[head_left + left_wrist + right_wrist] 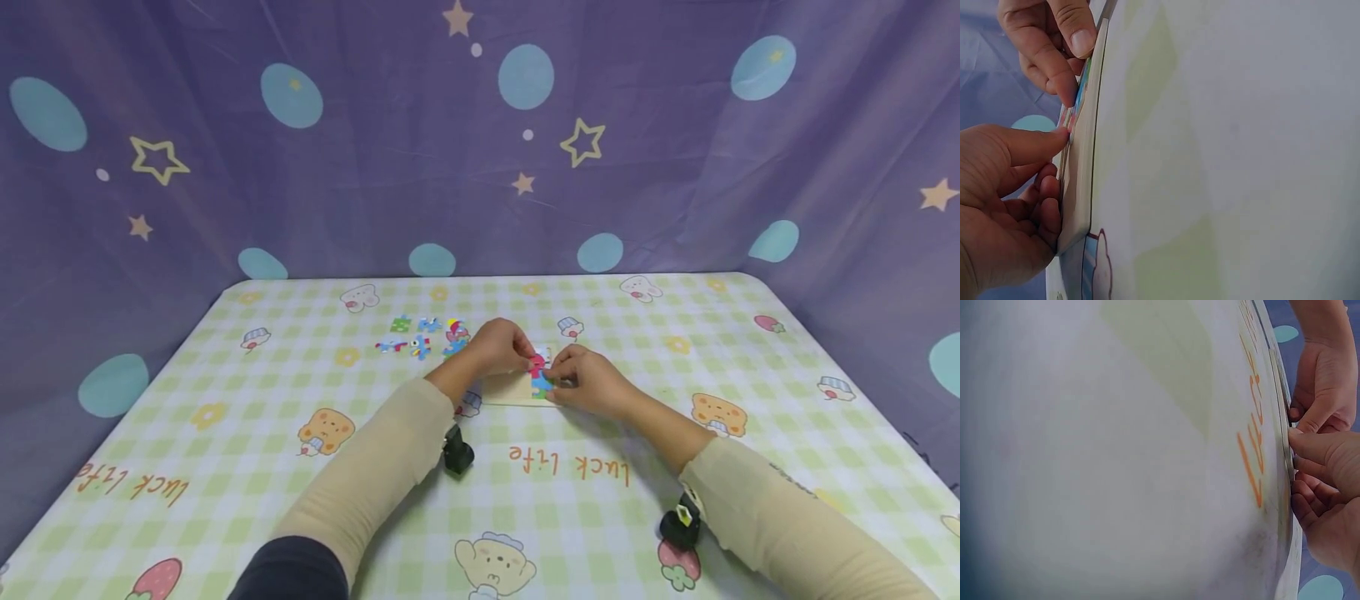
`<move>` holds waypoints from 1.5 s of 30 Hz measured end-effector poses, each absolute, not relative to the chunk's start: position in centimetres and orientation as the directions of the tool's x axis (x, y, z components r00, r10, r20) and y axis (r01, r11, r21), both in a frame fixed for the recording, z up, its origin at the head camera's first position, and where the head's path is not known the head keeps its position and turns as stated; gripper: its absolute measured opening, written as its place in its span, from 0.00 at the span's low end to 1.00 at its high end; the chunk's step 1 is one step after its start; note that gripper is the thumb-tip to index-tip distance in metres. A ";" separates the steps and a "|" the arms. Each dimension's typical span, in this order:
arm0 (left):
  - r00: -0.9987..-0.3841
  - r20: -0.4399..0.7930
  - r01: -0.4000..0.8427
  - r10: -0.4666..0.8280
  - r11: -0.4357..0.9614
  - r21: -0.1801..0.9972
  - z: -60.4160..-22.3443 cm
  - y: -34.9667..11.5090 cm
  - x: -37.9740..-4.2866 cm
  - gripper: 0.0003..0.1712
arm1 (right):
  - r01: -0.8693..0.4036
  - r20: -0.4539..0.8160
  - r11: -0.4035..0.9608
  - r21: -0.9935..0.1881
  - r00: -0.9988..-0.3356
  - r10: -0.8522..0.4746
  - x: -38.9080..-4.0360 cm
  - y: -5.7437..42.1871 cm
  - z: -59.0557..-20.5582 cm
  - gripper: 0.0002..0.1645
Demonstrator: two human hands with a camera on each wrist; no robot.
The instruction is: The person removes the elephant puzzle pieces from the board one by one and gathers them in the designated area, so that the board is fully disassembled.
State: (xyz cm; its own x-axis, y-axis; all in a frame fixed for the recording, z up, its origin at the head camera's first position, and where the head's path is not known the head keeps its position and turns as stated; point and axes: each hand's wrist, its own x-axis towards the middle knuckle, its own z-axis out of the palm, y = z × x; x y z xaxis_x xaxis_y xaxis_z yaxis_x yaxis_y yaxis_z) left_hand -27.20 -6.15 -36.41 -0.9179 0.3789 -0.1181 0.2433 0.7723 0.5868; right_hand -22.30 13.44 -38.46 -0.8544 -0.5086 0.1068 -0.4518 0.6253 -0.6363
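A pale wooden puzzle board [506, 390] lies on the table under both hands. Joined jigsaw pieces in red, blue and green [541, 385] cover part of its right side. From the left, my left hand [501, 347] pinches a red puzzle piece [537, 361] at the thumb and index fingertips. Its other fingers curl over the board in the left wrist view. On the opposite side, my right hand [594, 383] holds the edge of the pieces with thumb and index finger, close to the left fingertips. The fingers partly hide the pieces.
Left of the board, several loose jigsaw pieces [420, 347] lie in two rows, one of them green [401, 323]. The table [405, 517] has a checked cloth with cartoon prints. A purple curtain [420, 167] hangs behind its far edge.
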 end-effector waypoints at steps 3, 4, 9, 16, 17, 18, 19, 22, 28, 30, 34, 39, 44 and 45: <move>-0.927 -0.095 0.238 0.362 0.766 0.597 -36.6 -6.4 -27.2 0.05 | -0.453 0.106 0.628 -0.633 -0.854 -0.509 -22.3 13.4 -38.4 0.20; -0.930 -0.085 0.238 0.357 0.763 0.601 -36.6 -6.5 -27.2 0.05 | -0.453 0.105 0.629 -0.632 -0.854 -0.509 -22.3 13.4 -38.4 0.20; -0.947 -0.045 0.219 0.319 0.739 0.638 -36.5 -7.0 -27.0 0.04 | -0.459 0.112 0.631 -0.625 -0.853 -0.510 -22.4 13.4 -38.4 0.20; -0.955 -0.034 0.182 0.296 0.670 0.719 -36.5 -8.1 -26.6 0.04 | -0.446 0.099 0.640 -0.625 -0.859 -0.502 -22.2 13.3 -38.3 0.21; -0.955 -0.033 0.178 0.294 0.659 0.731 -36.5 -8.3 -26.5 0.04 | -0.449 0.101 0.641 -0.622 -0.858 -0.503 -22.2 13.3 -38.3 0.21; -0.956 -0.030 0.177 0.293 0.652 0.738 -36.5 -8.4 -26.4 0.04 | -0.452 0.104 0.643 -0.619 -0.858 -0.504 -22.2 13.3 -38.3 0.21; -0.956 -0.029 0.174 0.291 0.644 0.745 -36.5 -8.6 -26.4 0.04 | -0.456 0.107 0.642 -0.616 -0.856 -0.506 -22.2 13.3 -38.3 0.21; -0.958 -0.027 0.164 0.285 0.625 0.763 -36.4 -8.9 -26.2 0.04 | -0.462 0.111 0.640 -0.614 -0.853 -0.509 -22.3 13.3 -38.3 0.21; -0.961 -0.013 0.168 0.276 0.620 0.766 -36.4 -9.7 -25.9 0.04 | -0.461 0.110 0.637 -0.618 -0.853 -0.510 -22.2 13.4 -38.3 0.20; -0.961 -0.013 0.167 0.275 0.619 0.768 -36.5 -10.1 -26.0 0.04 | -0.456 0.106 0.638 -0.621 -0.855 -0.508 -22.2 13.4 -38.3 0.20; -0.963 -0.012 0.162 0.270 0.611 0.775 -36.6 -10.8 -25.9 0.04 | -0.448 0.099 0.636 -0.629 -0.857 -0.506 -22.2 13.3 -38.3 0.21; -0.964 0.001 0.163 0.265 0.593 0.788 -36.4 -11.5 -25.4 0.04 | -0.432 0.088 0.637 -0.638 -0.863 -0.498 -22.1 13.3 -38.2 0.21; -0.968 -0.007 0.142 0.252 0.567 0.812 -36.2 -12.3 -25.1 0.04 | -0.429 0.085 0.645 -0.633 -0.866 -0.493 -22.0 13.2 -38.1 0.21; -0.968 -0.008 0.138 0.249 0.565 0.814 -36.2 -12.5 -25.1 0.04 | -0.432 0.086 0.644 -0.632 -0.865 -0.495 -22.0 13.2 -38.1 0.21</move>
